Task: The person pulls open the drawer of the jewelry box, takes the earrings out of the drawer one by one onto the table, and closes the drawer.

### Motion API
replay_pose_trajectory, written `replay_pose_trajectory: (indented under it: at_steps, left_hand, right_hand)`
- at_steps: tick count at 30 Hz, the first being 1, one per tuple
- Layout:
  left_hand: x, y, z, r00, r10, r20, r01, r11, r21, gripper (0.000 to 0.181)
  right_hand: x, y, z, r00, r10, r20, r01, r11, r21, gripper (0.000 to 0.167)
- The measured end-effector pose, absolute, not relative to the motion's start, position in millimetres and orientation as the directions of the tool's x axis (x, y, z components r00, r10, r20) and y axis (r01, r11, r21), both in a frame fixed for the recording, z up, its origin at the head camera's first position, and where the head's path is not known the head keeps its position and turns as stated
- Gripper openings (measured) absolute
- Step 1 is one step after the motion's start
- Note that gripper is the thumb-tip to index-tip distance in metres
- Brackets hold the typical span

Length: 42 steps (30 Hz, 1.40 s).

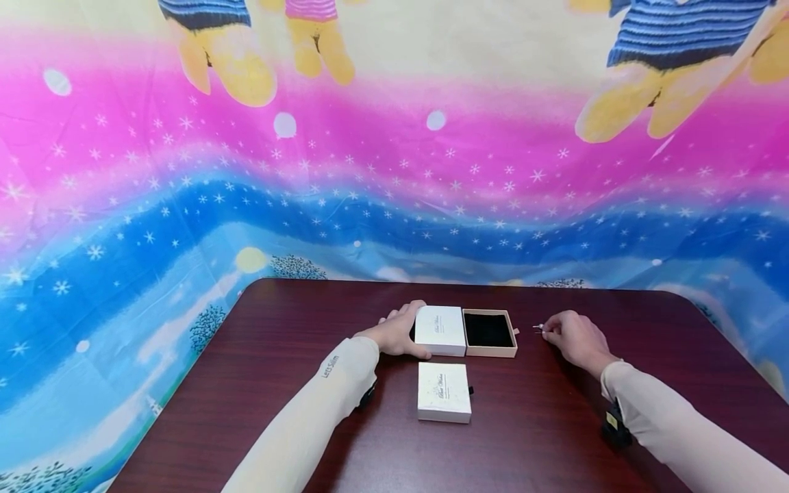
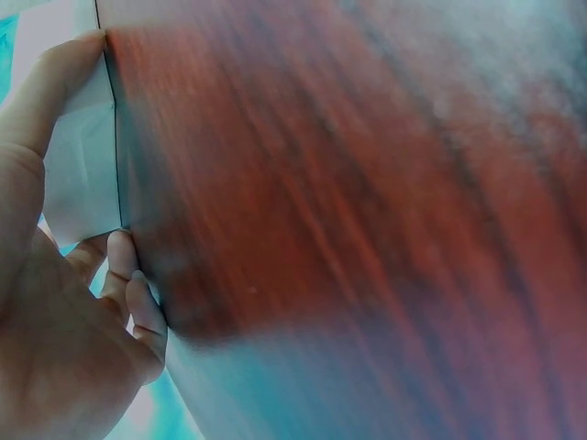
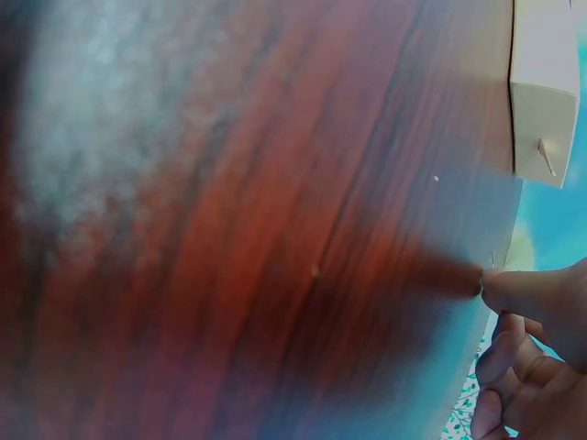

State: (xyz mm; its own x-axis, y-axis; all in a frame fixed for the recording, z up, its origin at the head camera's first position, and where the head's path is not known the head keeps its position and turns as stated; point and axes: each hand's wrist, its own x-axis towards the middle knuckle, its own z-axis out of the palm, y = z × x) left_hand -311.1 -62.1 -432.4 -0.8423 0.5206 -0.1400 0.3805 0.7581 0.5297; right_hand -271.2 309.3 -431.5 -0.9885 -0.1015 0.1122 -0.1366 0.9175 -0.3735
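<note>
I see left grip [image 1: 397,334] holding white box [image 1: 439,330], open tray [image 1: 490,352] snug beside it. Right grip [image 1: 579,339] pinches tiny shiny thing [image 1: 537,328], just right of tray, over tabletop [image 1: 296,342]. Best, I think: pinch softly, box steady, no bumping tray. Head view shows black inside [image 1: 488,331]; right wrist view shows just outside wall [image 3: 532,115], tab [image 3: 543,151]. Only head view shows front box [image 1: 444,392].

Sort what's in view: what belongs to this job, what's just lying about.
Likely job things:
white cover, held by the left hand
open tray beside it
small silvery item, pinched by the right hand

Apparently lying about:
separate white box, touched by neither hand
</note>
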Motion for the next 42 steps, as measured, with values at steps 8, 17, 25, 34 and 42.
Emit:
replay_pose_trajectory:
  at_steps: [8,17,25,34,42]
  left_hand:
    - [-309.8,-63.0,-430.8,-0.843,0.521,-0.136,0.380,0.754,0.535,0.104]
    - [-310.6,-63.0,-432.7,-0.844,0.519,-0.136,0.379,0.755,0.535,0.105]
    - [-310.6,-62.7,-432.7,-0.844,0.517,-0.144,0.375,0.759,0.532,0.105]
    - [-312.1,-62.5,-433.2,-0.842,0.517,-0.153,0.371,0.762,0.531,0.107]
    - [-313.4,-62.4,-434.6,-0.843,0.517,-0.149,0.372,0.760,0.532,0.106]
  right_hand:
    - [-271.8,307.7,-430.4,-0.989,-0.102,0.108,-0.135,0.921,-0.365,0.011]
    - [-269.9,306.6,-428.8,-0.991,-0.101,0.089,-0.128,0.920,-0.371,0.013]
    - [-270.1,306.6,-427.9,-0.991,-0.103,0.083,-0.127,0.920,-0.371,0.014]
    - [-270.5,307.7,-426.7,-0.992,-0.097,0.079,-0.119,0.923,-0.366,0.015]
    - [-269.6,309.8,-425.8,-0.993,-0.087,0.084,-0.113,0.917,-0.383,0.018]
